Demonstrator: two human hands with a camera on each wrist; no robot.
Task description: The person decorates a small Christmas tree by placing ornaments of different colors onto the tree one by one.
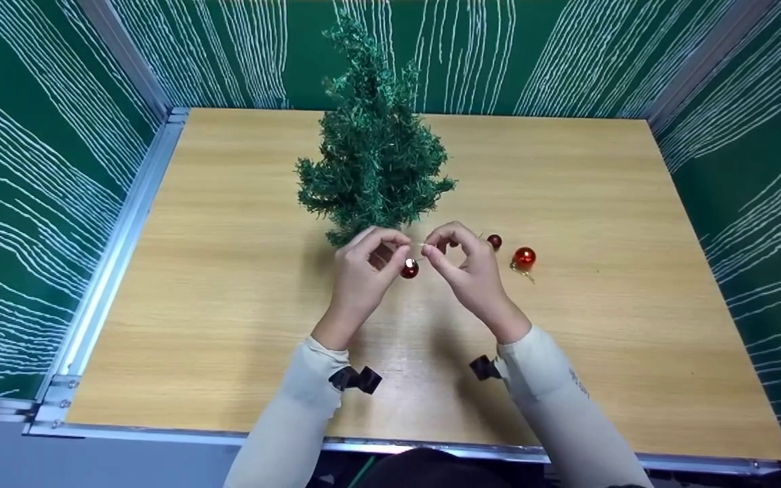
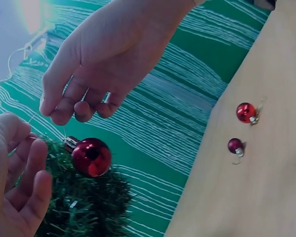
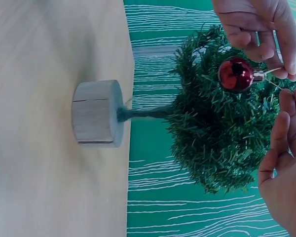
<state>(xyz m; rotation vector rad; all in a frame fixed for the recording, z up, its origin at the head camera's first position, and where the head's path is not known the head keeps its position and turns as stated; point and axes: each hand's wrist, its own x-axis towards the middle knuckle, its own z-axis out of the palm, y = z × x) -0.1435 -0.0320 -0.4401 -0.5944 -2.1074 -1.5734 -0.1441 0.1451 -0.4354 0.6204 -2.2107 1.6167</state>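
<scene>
A shiny red Christmas bauble with a silver cap hangs between the two hands by a thin thread loop. My left hand pinches one side of the thread between thumb and forefinger, and so it appears at lower left in the left wrist view. Opposite, my right hand pinches the other side of it, with the loop spread between the fingertips. Behind the hands stands a small green artificial Christmas tree. The right wrist view shows its round wooden base on the table.
To the right of the hands, a bright red bauble with a gold tie and a smaller dark red bauble lie on the wooden table. Green panels with white lines enclose the back and sides.
</scene>
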